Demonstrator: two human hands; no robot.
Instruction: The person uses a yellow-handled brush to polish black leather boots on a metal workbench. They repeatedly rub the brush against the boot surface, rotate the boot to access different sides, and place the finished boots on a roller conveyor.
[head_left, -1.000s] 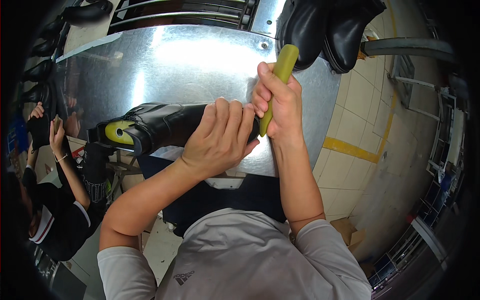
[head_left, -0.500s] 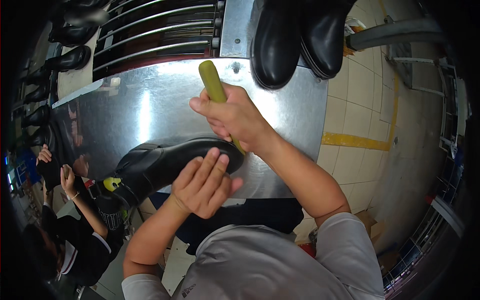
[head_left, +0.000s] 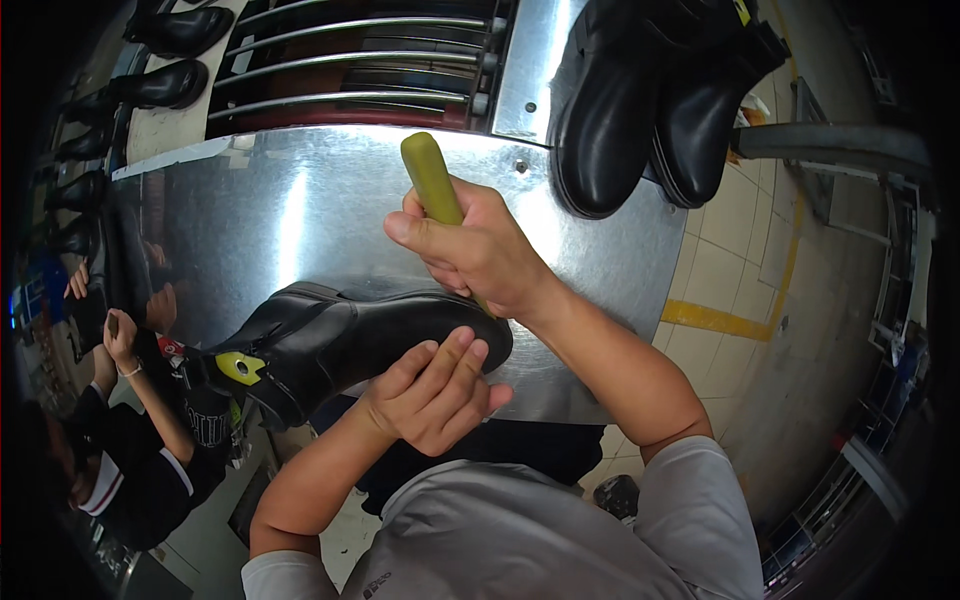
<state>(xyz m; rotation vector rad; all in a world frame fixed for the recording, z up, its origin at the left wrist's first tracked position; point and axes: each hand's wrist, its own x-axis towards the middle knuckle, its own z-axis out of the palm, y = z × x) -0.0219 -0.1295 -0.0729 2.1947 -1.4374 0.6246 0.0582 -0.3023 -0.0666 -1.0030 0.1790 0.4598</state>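
So the big shiny steel table (head_left: 300, 210) takes up most of the view, with a roller rack (head_left: 350, 70) behind it and a pair of black boots (head_left: 650, 110) standing at the far right corner, plus more boots (head_left: 150, 60) lined up off to the left. The boot being worked on (head_left: 340, 345) lies on its side at the near edge of the table, toe pointing right, with a yellow tag (head_left: 238, 366) at the opening. Compared to half a second ago it sits about the same, but the left hand (head_left: 432, 395) has shifted up onto the toe end, fingers spread flat and pressing on the leather rather than gripping. The right hand (head_left: 475, 250) is clenched tight around a yellow-green tool handle (head_left: 430, 180), and it's dropped lower, so the hidden working end looks to be right on the boot's toe now. Another person (head_left: 120, 440) sits off to the left.
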